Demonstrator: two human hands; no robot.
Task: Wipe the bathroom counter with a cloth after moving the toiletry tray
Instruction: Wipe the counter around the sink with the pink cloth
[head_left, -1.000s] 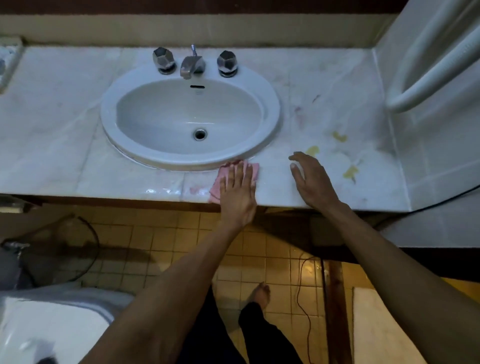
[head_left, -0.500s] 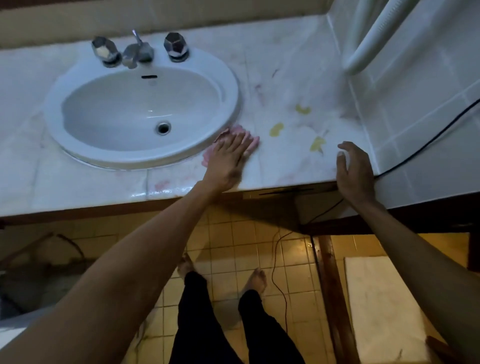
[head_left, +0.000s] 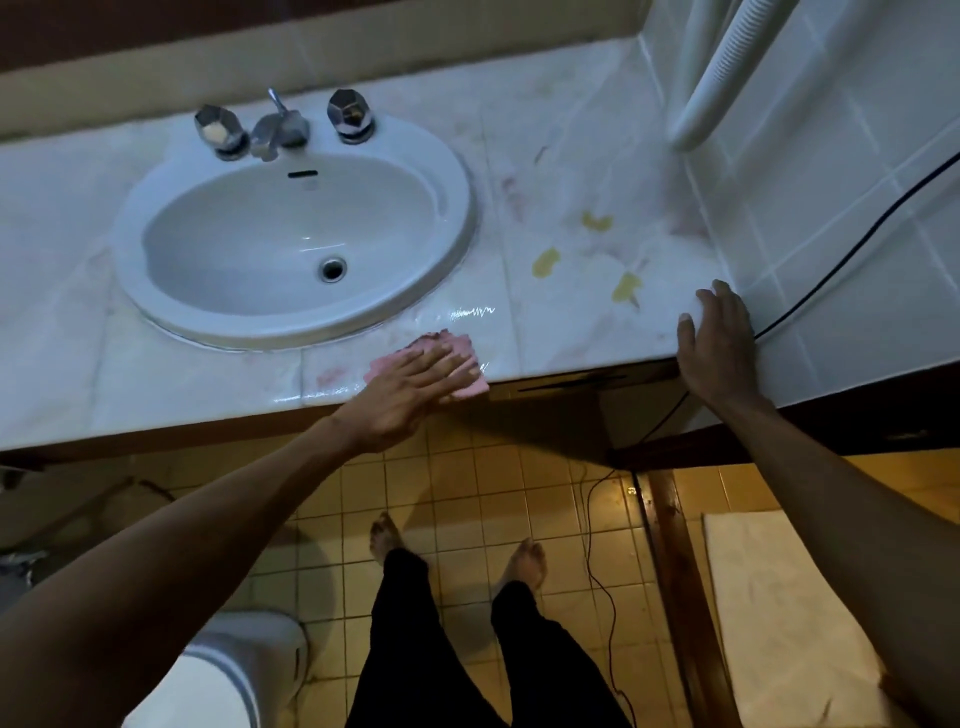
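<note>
A pale marble counter (head_left: 561, 171) runs across the view with a white oval sink (head_left: 291, 244) set in it. My left hand (head_left: 415, 387) lies flat, fingers spread, on a pink cloth (head_left: 470, 387) at the counter's front edge, just right of the sink. My right hand (head_left: 719, 348) rests on the counter's front right corner beside the tiled wall, holding nothing. Yellow stains (head_left: 545, 261) mark the counter between my hands. A wet sheen shows near the cloth. The toiletry tray is out of view.
Two chrome taps and a spout (head_left: 278, 130) stand behind the sink. White pipes (head_left: 711, 78) hang on the right tiled wall, where a black cable (head_left: 852, 249) runs down. Below are yellow floor tiles, my bare feet, a toilet (head_left: 218, 675) and a white mat (head_left: 789, 613).
My left hand has slid the cloth right along the front edge, then back toward the edge. My right hand moved from mid-counter to the right corner. The view shifted right.
</note>
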